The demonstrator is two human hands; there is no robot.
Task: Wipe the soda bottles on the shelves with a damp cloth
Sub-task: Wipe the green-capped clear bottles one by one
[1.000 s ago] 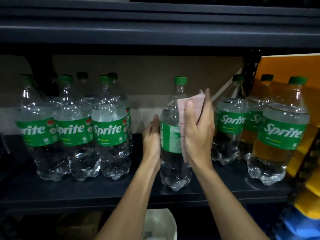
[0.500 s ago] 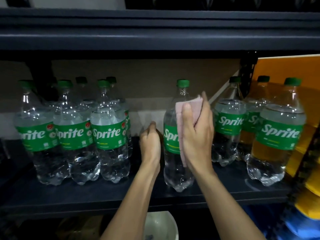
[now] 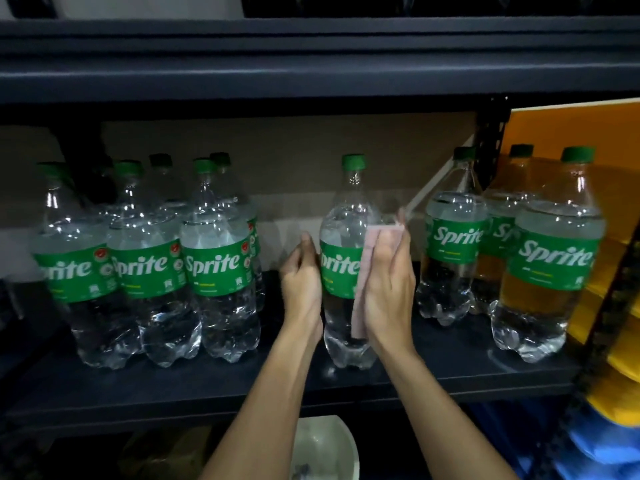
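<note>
Shelf (image 3: 242,386), dark metal, one tier: carrying all the bottles listed here upright on their bases, with a second board running overhead.

Left cluster (image 3: 145,271), Sprite bottles, at least five: standing packed shoulder to shoulder in two rows, labels facing out. Each is holding clear liquid up to the shoulder and wearing its green cap.

Right group (image 3: 550,265), three Sprite bottles: standing near the shelf's right end, capped and filled likewise. The orange tint is probably coming through from the yellow panel (image 3: 571,133) behind them.

Middle bottle (image 3: 348,209): standing alone in the gap between the two groups, well apart from both, apparently so the hands can get round it. Capped, full of clear liquid, label facing forward.

White basin (image 3: 332,441): sitting below the shelf edge, perhaps for wetting the cloth. Contents too dim to tell.

Right hand (image 3: 391,289): cupping the bottle's right flank through the cloth, thumb lying across the front, fingers reaching up along the side.

Left hand (image 3: 301,289): gripping the bottle's left side at label height, bracing it against the wiping pressure.

Pink cloth (image 3: 362,299), folded: lying pinned between right palm and bottle, from shoulder down to the lower body.
</note>
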